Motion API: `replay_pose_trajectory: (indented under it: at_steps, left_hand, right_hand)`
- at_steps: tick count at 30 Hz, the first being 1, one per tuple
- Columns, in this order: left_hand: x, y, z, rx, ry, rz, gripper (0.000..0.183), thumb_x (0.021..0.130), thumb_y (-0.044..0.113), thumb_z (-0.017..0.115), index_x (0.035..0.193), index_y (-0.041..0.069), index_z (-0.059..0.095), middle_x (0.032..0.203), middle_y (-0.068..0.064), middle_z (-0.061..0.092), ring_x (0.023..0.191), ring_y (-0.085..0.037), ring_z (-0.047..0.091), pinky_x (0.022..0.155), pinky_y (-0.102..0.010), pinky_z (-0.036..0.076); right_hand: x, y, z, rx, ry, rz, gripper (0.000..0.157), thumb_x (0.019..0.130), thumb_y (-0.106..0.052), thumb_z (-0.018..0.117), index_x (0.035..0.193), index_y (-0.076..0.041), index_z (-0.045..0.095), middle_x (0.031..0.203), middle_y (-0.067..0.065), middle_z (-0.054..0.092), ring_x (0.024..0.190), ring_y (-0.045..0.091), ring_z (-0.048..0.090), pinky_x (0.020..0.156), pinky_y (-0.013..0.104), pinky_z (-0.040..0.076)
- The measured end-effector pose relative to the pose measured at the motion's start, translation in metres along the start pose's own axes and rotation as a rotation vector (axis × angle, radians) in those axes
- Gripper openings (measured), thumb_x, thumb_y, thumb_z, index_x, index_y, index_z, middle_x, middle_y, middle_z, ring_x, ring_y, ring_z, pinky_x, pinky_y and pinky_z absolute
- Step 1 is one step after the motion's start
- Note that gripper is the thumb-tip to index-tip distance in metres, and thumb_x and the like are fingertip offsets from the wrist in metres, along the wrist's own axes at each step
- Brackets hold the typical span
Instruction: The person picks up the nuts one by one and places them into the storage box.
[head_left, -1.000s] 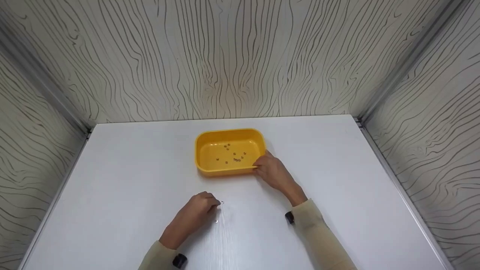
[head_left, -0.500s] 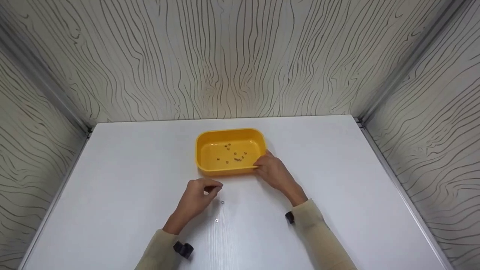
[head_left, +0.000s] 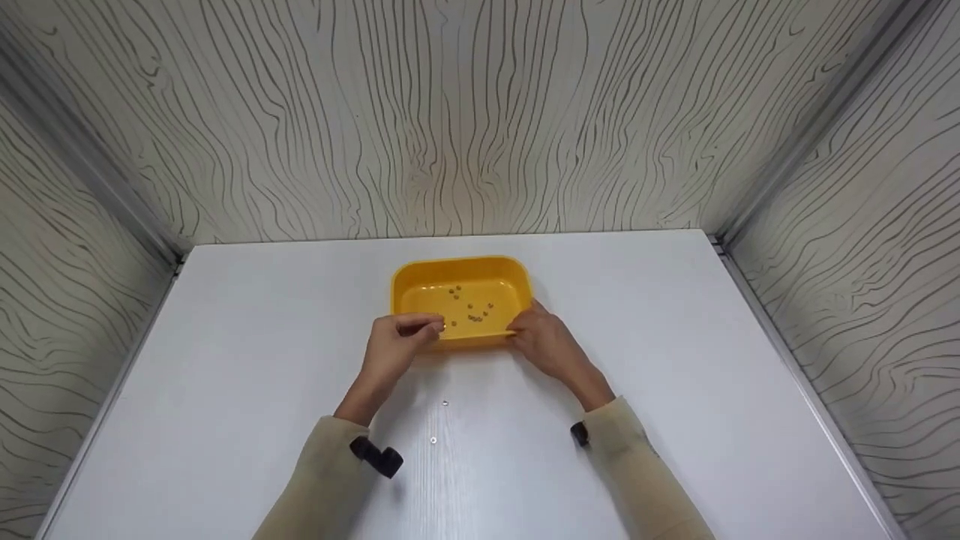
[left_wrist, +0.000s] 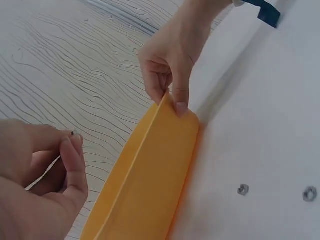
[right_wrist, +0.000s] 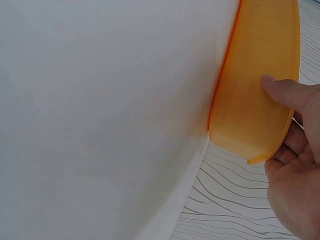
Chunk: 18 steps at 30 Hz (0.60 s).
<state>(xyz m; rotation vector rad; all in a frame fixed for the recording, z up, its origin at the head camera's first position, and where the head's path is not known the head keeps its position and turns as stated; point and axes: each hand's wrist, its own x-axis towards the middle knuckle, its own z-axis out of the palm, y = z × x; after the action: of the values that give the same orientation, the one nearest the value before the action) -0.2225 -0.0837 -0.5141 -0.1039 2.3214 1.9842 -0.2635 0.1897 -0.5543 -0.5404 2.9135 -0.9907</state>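
My left hand [head_left: 391, 346] is over the near left rim of a yellow plastic bin [head_left: 480, 342]. Between its thumb and forefinger it pinches a small metal nut [left_wrist: 74, 133], mostly covered by the fingertips. My right hand [head_left: 551, 345] grips the bin's near right corner, thumb on the outer wall [right_wrist: 250, 85] and fingers over the rim. Several small nuts [head_left: 475, 319] lie scattered on the bin's floor. Two more hex nuts lie on the white table in front of the bin, the closer one to it a nut [left_wrist: 243, 189] and the other a nut [left_wrist: 309, 194].
The white tabletop [head_left: 262, 360] runs back to a wood-grain patterned wall [head_left: 450, 120], with similar panels at both sides. A black wrist device [head_left: 379, 457] sticks out from the left sleeve, and another black device [head_left: 580, 434] sits at the right sleeve.
My left hand has lifted from the table near the loose nuts and moved forward to the bin, pinching a nut. My right hand keeps its grip on the bin corner.
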Motion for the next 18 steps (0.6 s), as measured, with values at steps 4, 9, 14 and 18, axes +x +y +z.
replay_pose_trajectory:
  at_steps: [4, 9, 14, 18]
  left_hand:
    - [0.012, 0.004, 0.001, -0.072, 0.012, -0.047, 0.018, 0.096, 0.011, 0.074, 0.112, 0.006, 0.081, 0.107, -0.008, 0.077, 0.094, -0.016, 0.069, 0.083, -0.019, 0.059]
    - [0.027, 0.005, 0.004, -0.07, 0.017, -0.09, 0.018, 0.098, 0.015, 0.072, 0.113, 0.009, 0.081, 0.113, -0.008, 0.076, 0.1, -0.018, 0.069, 0.094, -0.024, 0.06]
    - [0.043, 0.006, 0.007, -0.08, 0.048, -0.14, 0.018, 0.099, 0.016, 0.072, 0.114, 0.009, 0.08, 0.115, -0.008, 0.075, 0.102, -0.018, 0.068, 0.102, -0.03, 0.059]
    - [0.052, 0.007, 0.009, -0.042, 0.078, -0.147, 0.017, 0.099, 0.014, 0.072, 0.111, 0.007, 0.081, 0.112, -0.009, 0.075, 0.1, -0.018, 0.069, 0.1, -0.031, 0.06]
  right_hand:
    - [0.0, 0.001, 0.0, 0.005, 0.0, -0.003, 0.017, 0.097, -0.008, 0.07, 0.111, -0.009, 0.08, 0.113, 0.003, 0.078, 0.128, 0.023, 0.064, 0.124, 0.043, 0.041]
    - [-0.001, 0.002, -0.001, 0.009, -0.012, -0.003, 0.018, 0.098, -0.008, 0.069, 0.113, -0.009, 0.079, 0.121, 0.005, 0.077, 0.132, 0.025, 0.062, 0.122, 0.044, 0.044]
    - [-0.001, 0.001, -0.001, 0.024, -0.004, -0.011, 0.017, 0.098, -0.008, 0.07, 0.113, -0.008, 0.078, 0.118, 0.005, 0.077, 0.133, 0.027, 0.062, 0.124, 0.046, 0.041]
    - [-0.002, -0.002, -0.002, 0.033, -0.004, -0.011, 0.014, 0.097, -0.011, 0.073, 0.109, -0.01, 0.079, 0.113, 0.004, 0.078, 0.133, 0.028, 0.062, 0.124, 0.045, 0.041]
